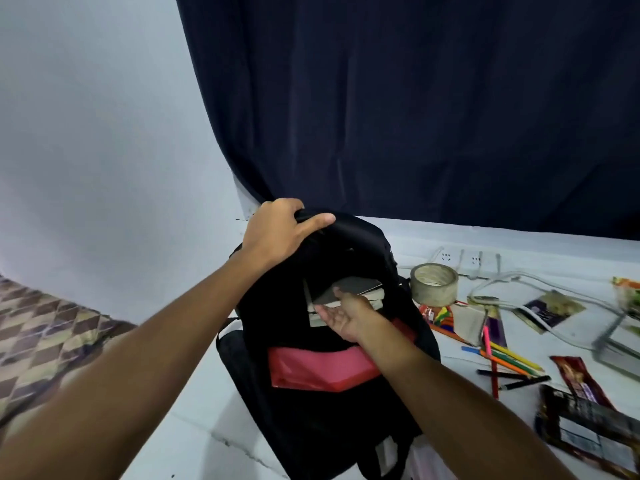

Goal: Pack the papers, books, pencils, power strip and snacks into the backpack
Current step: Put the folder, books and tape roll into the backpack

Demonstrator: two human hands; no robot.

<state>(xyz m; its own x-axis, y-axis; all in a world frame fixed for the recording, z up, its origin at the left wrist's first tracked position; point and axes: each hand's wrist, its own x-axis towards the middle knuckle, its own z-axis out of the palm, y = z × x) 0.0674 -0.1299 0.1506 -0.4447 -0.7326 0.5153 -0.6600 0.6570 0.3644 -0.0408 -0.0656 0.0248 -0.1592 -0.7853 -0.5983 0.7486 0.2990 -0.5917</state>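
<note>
Head view. Your black fabric backpack (pixel 322 427) stands upright on the white worktop (pixel 450 237), close to its left edge; beyond that edge a patterned brown-and-cream cloth (pixel 41 334) lies lower down. The bag's long axis runs from near you up and away, mouth facing you. Your left hand (pixel 277 230) grips the top rim of the bag, fingers curled over the far side and thumb stretched along the near side, holding the mouth apart. Your right hand (pixel 349 317) is at the mouth, palm up, fingers nearly straight and together, pressed under a stack of books with grey covers and pale page edges (pixel 346 292). The stack lies roughly flat, half inside the bag; its far end is lost in the dark interior. A red flat folder or pocket (pixel 318 368) shows lower in the front; which it is, you cannot tell.

Open room is narrow on the left, wider to the right, though that side is crowded: a roll of clear packing tape (pixel 434 284) just beside the bag, a white power strip (pixel 464 259) behind it with its cable looping right, loose coloured pencils (pixel 505 358) fanned out pointing right and toward you, and dark snack wrappers (pixel 585 417) near the right edge, partly cut off and blurred. A dark navy curtain (pixel 415 98) hangs behind the worktop.
</note>
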